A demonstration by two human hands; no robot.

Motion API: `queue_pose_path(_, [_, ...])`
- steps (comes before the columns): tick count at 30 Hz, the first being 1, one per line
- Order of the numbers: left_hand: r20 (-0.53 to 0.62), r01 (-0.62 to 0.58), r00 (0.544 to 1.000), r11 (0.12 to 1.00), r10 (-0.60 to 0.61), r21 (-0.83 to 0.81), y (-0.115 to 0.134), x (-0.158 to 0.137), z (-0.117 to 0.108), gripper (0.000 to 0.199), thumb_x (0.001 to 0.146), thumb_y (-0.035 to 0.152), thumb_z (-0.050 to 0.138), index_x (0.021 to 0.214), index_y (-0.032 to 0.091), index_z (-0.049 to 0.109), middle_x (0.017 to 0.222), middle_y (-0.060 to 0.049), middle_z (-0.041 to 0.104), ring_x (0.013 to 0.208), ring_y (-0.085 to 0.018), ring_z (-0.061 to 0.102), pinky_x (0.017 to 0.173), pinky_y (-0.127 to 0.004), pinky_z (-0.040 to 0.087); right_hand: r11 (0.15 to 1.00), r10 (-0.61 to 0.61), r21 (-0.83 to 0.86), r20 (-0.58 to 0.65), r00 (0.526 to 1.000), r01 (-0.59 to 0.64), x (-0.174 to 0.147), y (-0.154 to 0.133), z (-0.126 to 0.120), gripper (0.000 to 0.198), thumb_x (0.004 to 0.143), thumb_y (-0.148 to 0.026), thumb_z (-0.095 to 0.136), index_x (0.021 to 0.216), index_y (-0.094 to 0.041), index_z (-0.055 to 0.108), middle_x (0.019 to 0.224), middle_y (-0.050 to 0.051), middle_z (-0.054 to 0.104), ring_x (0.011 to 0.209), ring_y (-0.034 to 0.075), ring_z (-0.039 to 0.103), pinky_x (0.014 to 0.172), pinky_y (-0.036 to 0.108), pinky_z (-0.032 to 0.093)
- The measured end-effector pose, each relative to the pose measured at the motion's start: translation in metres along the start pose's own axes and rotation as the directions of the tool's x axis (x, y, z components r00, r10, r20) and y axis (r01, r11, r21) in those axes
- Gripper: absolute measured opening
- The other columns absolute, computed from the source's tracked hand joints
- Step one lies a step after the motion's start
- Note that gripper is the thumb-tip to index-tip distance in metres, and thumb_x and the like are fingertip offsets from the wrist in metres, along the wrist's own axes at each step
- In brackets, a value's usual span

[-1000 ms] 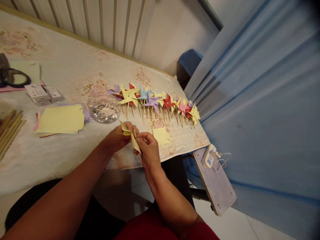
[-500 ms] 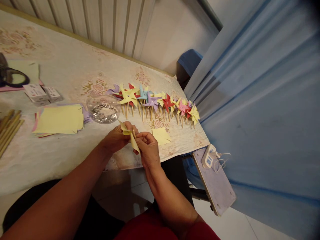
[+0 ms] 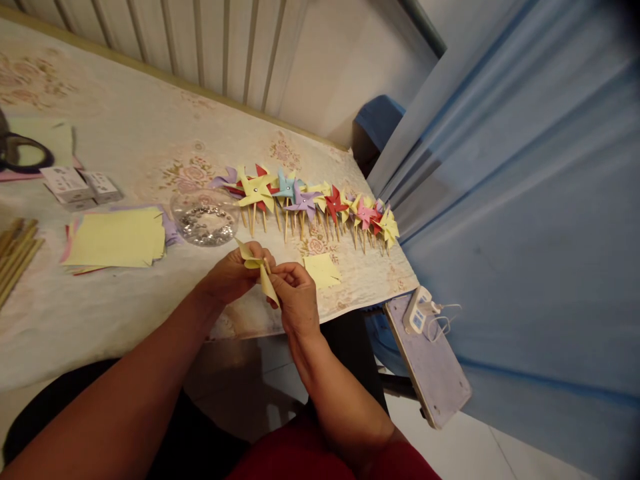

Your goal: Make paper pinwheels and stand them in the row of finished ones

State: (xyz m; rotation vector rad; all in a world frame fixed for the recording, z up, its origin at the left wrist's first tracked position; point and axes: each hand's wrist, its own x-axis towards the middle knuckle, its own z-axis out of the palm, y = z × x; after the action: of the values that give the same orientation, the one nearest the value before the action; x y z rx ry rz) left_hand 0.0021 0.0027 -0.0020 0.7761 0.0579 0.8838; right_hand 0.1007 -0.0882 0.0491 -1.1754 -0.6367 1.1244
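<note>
Between my hands, near the table's front edge, is a yellow paper pinwheel (image 3: 269, 288) with its blades partly folded. My left hand (image 3: 239, 270) is closed on its left side, fingers wrapped round the paper. From the right, my right hand (image 3: 299, 293) pinches at its middle, where a short end of a wooden stick seems to show. The fingers hide most of the centre. Just right of my right hand lies a square of yellow paper (image 3: 323, 270) with cut corners. A clear round dish (image 3: 205, 220) of small metal pins sits beyond my left hand.
Several finished pinwheels (image 3: 305, 200) on sticks lie in a row behind my hands. On the left are stacked coloured papers (image 3: 113, 240), small white boxes (image 3: 70, 185), wooden sticks (image 3: 17, 263) and dark-handled scissors (image 3: 25, 155). A power strip (image 3: 417, 311) rests on a stool (image 3: 435, 377) at right.
Both hands stay almost in the same place with the yellow pinwheel between them. The view has shifted very slightly, and the things on the left appear a little further left.
</note>
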Motion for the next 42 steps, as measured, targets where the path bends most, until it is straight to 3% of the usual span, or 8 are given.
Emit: queue_pose_path(42, [-0.054, 0.017, 0.998, 1.0, -0.016, 0.026, -0.008, 0.002, -0.011, 0.024, 0.069, 0.021, 0.084, 0.068, 0.017, 0.06, 0.066, 0.001, 0.06, 0.059, -0.012, 0.057, 0.053, -0.022, 0.044, 0.971, -0.091, -0.225, -0.022, 0.996, 0.083, 0.009, 0.019, -0.011, 0.021, 0.071, -0.039, 0.074, 0.076, -0.02, 0.065, 0.055, -0.007, 0.054, 0.048, 0.009, 0.043, 0.045, 0.022, 0.033])
